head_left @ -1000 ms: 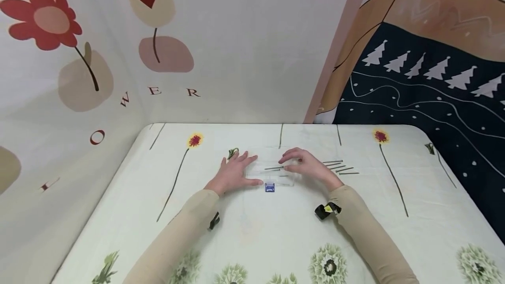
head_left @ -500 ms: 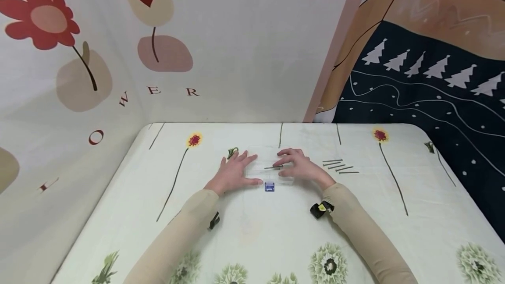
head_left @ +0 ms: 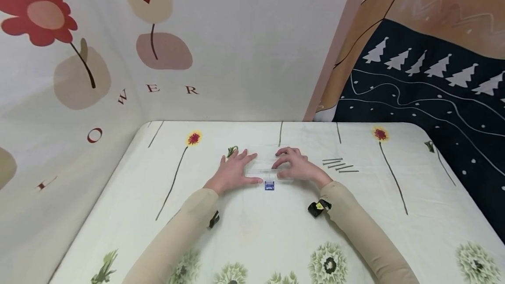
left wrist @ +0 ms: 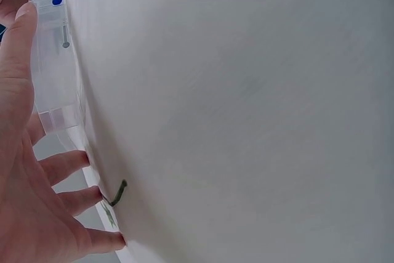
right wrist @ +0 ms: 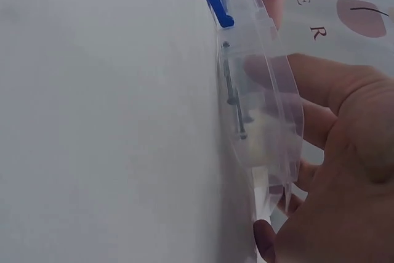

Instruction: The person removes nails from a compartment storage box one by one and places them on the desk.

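A clear plastic box with a blue latch lies on the table between the hands. My left hand is spread at its left side; the thumb touches the box's edge in the left wrist view, and the other fingertips rest on the tablecloth. My right hand reaches over the box's right part with loosely bent fingers, thumb and forefinger apart. In the right wrist view, those fingertips show blurred through the plastic, near thin grey nails inside the box. No nail shows clearly between the fingers.
Several loose nails lie on the table to the right of my right hand. The flowered tablecloth covers the table. A printed curtain hangs behind its far edge.
My right hand has moved left, further over the box, and now covers most of the nails seen inside it. My left hand and the box have stayed in place.
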`<state>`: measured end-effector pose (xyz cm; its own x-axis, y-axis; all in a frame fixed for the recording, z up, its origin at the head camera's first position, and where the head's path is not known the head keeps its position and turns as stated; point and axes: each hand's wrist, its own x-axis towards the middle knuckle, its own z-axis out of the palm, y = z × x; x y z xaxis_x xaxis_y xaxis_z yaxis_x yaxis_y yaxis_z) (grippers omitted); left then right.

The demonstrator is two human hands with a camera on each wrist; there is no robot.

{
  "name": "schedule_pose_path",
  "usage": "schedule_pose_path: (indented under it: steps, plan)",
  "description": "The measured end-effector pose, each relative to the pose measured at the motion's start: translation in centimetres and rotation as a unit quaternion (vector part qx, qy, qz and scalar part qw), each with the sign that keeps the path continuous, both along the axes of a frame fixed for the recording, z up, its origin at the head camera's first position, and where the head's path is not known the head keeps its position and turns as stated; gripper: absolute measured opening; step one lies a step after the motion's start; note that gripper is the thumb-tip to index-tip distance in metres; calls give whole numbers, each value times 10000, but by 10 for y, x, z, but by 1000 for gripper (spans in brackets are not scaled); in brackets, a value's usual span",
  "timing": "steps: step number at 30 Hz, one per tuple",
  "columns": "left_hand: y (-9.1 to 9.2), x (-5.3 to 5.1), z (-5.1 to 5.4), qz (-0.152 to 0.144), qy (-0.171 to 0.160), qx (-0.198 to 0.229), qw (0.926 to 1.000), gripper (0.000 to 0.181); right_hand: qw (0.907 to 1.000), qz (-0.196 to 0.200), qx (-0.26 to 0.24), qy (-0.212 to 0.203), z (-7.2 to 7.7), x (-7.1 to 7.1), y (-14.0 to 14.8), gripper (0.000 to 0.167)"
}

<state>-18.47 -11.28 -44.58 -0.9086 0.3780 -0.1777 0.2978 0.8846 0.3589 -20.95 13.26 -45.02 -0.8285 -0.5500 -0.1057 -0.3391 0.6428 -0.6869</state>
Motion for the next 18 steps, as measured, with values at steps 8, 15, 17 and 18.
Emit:
schedule_pose_path:
  steps: [8, 15, 17, 18]
  plan:
    - [-1, 0, 2, -48, 20, -33, 10000, 90, 9999, 60, -94, 77, -1, -1, -3, 13]
    - [-1, 0, 1, -52, 40, -92, 9999, 89, 9986, 440, -270, 93, 0, 1, 1, 20]
    - [-1, 0, 1, -47, 56, -90, 9999, 89, 9983, 487, -300, 89, 1, 1, 1, 21]
    - [-1, 0, 1, -45, 55, -84, 9999, 89, 9983, 501, -304, 78, 1, 1, 1, 21]
